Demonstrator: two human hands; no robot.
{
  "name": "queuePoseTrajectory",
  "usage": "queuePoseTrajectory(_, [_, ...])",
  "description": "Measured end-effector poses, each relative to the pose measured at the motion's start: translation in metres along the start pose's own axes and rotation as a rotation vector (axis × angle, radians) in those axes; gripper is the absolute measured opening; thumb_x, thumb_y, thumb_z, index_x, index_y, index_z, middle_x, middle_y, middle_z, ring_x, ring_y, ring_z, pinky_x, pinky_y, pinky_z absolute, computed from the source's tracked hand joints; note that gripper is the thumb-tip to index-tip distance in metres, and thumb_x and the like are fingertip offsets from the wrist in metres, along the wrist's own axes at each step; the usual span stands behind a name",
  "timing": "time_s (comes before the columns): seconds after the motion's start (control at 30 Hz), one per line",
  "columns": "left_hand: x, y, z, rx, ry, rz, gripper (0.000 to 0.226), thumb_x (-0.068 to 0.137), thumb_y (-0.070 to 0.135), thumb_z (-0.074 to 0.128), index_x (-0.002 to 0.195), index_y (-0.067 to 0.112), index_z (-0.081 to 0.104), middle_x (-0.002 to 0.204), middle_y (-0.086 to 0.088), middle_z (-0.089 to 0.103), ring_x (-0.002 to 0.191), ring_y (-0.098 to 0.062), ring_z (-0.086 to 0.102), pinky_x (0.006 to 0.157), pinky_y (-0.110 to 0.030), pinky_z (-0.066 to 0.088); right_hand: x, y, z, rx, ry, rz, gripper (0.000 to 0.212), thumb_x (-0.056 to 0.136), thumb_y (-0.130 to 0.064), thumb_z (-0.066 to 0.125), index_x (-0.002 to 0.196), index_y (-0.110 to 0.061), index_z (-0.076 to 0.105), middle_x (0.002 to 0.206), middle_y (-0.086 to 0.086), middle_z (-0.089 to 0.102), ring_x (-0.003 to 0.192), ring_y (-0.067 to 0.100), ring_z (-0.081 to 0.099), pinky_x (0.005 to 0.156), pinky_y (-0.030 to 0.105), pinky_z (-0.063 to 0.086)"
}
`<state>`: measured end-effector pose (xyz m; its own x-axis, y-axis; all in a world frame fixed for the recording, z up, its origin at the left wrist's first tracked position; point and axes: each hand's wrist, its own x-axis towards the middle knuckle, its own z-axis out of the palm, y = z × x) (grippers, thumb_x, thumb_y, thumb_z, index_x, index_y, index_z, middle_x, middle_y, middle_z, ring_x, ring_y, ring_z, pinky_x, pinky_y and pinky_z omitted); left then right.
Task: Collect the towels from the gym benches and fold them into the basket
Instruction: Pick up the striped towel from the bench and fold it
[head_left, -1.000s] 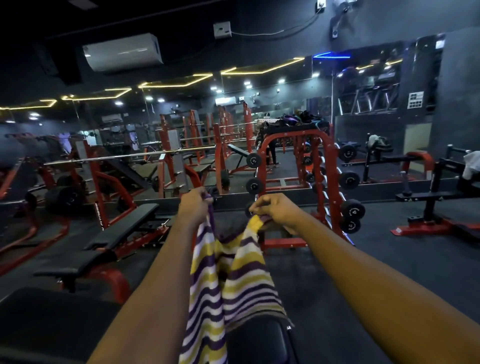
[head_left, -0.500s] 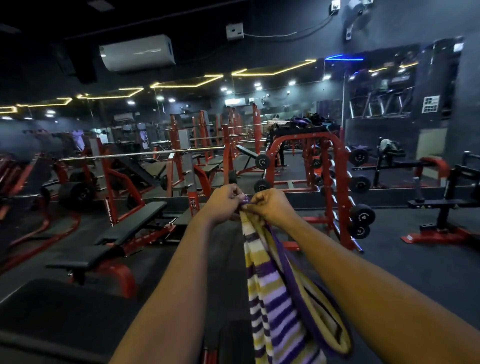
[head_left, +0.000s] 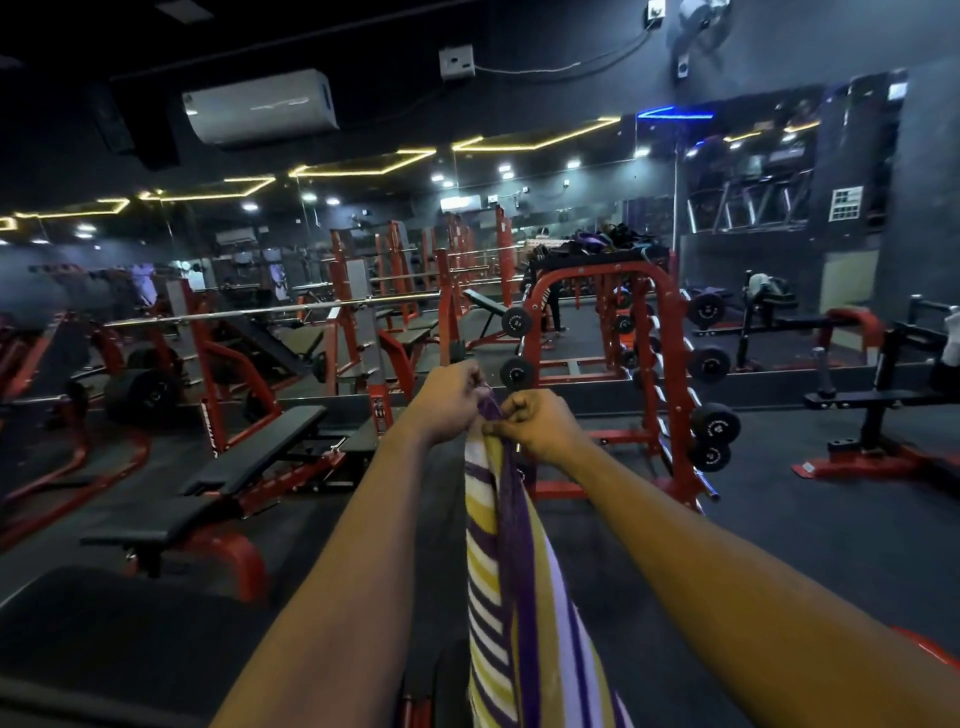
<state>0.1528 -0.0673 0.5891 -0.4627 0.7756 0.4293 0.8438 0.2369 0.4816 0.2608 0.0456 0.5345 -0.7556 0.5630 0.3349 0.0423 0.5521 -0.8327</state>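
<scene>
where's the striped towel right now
In the head view, the striped towel hangs at centre frame, pinched at its top by the left hand and right hand, in front of the red dumbbell rack.

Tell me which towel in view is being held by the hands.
The striped towel, purple, yellow and white, pinched at its top by both hands. The pale towel at the far right edge lies on gym equipment, untouched.

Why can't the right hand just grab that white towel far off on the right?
Probably not from here. The right hand is pinching the striped towel together with the left hand, and the white towel lies across open floor, well past arm's reach.
</scene>
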Motion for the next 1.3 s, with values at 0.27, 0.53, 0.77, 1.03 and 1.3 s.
queuePoseTrajectory(0.27, [0.011,-0.009,-0.007,0.170,0.420,-0.055,0.019,0.097,0.007,0.045,0.115,0.012,0.050,0.094,-0.013,0.068,0.088,-0.029,0.065,0.075,-0.044,0.053,-0.010,0.026,0.023,-0.257,-0.151,0.101,0.026,0.068,-0.021,0.076,0.053,-0.018,0.055,0.056,-0.003,0.056,0.050,0.010,0.052,0.054,0.026,0.044])
queuePoseTrajectory(0.53, [0.026,-0.017,-0.057,0.164,0.760,-0.114,0.020,0.095,-0.001,0.042,0.113,0.008,0.046,0.069,0.003,0.048,0.070,-0.025,0.057,0.058,-0.043,0.051,-0.031,0.072,0.031,-0.541,-0.206,0.246,0.018,0.069,-0.035,0.066,0.060,-0.022,0.058,0.075,-0.001,0.066,0.085,0.020,0.064,0.083,0.035,0.049])
queuePoseTrajectory(0.77, [0.032,-0.020,-0.085,0.089,0.880,-0.157,0.032,0.094,-0.008,0.040,0.124,0.001,0.044,0.087,-0.016,0.061,0.078,-0.029,0.060,0.059,-0.042,0.048,-0.064,0.094,0.030,-0.702,-0.402,0.385,0.029,0.090,-0.031,0.051,0.107,-0.017,0.070,0.125,0.005,0.063,0.124,0.027,0.054,0.101,0.036,0.039])
queuePoseTrajectory(1.03, [0.027,0.007,-0.077,-0.072,0.798,0.123,0.021,0.101,-0.002,0.037,0.121,-0.006,0.044,0.067,0.009,0.043,0.050,0.000,0.046,0.039,-0.014,0.033,-0.057,0.100,0.078,-0.312,-0.565,0.269,0.053,0.083,-0.012,0.065,0.132,-0.031,0.060,0.133,0.007,0.058,0.125,0.022,0.047,0.117,0.042,0.029])
queuePoseTrajectory(1.3, [0.026,-0.001,-0.099,-0.044,0.877,0.145,0.014,0.100,0.001,0.039,0.113,0.001,0.046,0.073,0.001,0.048,0.060,-0.012,0.047,0.047,-0.041,0.040,-0.067,0.115,0.120,-0.372,-0.637,0.281,0.057,0.077,-0.030,0.076,0.131,-0.034,0.060,0.150,0.012,0.028,0.145,0.035,0.021,0.117,0.036,0.027])
